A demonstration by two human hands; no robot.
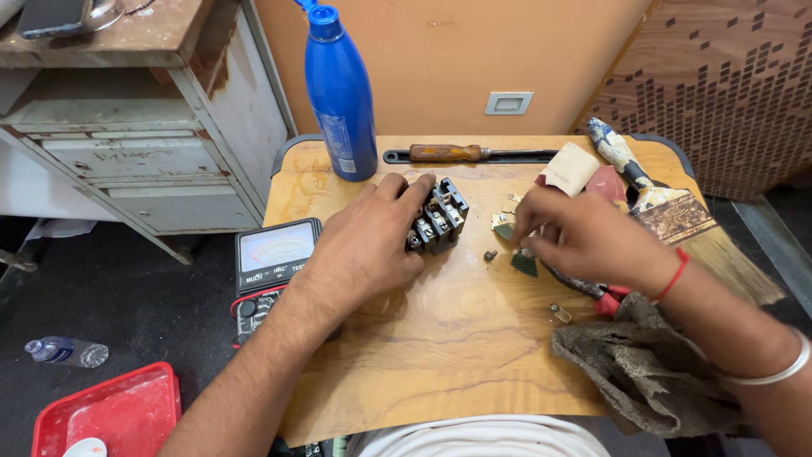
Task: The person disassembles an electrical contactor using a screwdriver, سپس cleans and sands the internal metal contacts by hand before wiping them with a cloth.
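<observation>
left hand (368, 245) is clamped on a black terminal block (437, 217), boxy with rows of silver screw terminals on its stepped top, sitting mid-table just right of the blue bottle (340, 93). right hand (579, 237) has fingers pinched together over small brass bits (503, 218) and a dark green scrap (524, 264) on the wooden table (423, 355); can't tell what it grips. one loose screw (490, 255) lies between the hands.
</observation>
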